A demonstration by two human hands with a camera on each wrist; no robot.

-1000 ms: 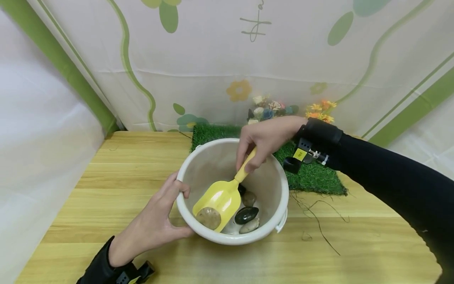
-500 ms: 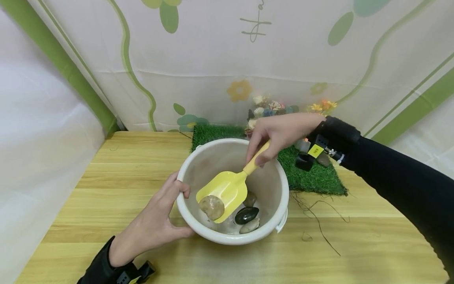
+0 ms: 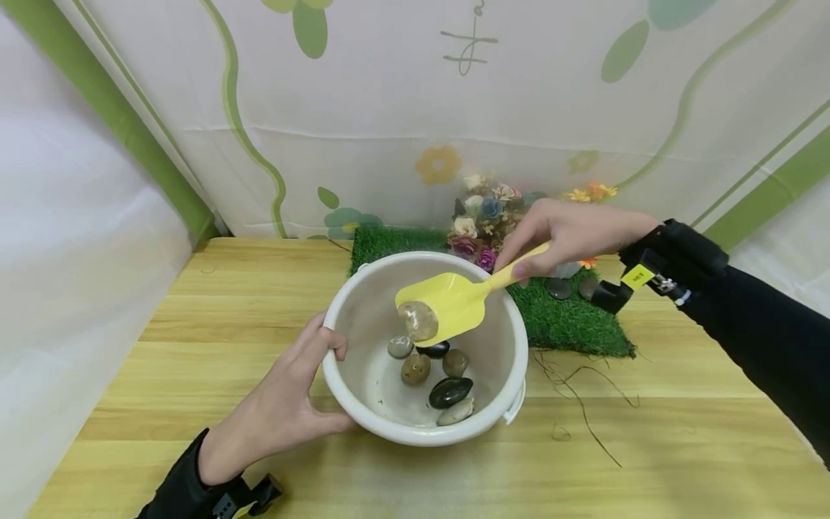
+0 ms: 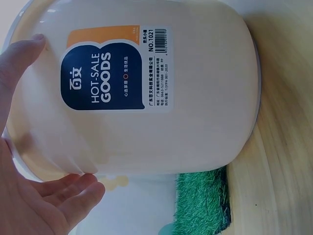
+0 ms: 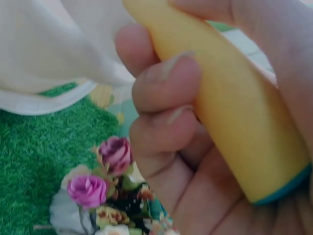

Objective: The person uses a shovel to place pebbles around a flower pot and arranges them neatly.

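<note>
Yellow plastic scoop (image 3: 452, 306): handle gripped by the right hand (image 3: 563, 234); blade left of the fingers, over the white round plastic bucket (image 3: 424, 437).
Tan, rounded, glossy stone (image 3: 420, 321): at the blade's front lip, well apart from the right hand.
Left hand (image 3: 282, 404): fingers curled over the bucket's left rim.
Six black, brown and grey stones (image 3: 450, 393): on the bucket's floor.
Pale wooden worktop (image 3: 214, 346): bucket near its middle, green artificial-grass mat (image 3: 577, 326) toward the far edge.
</note>
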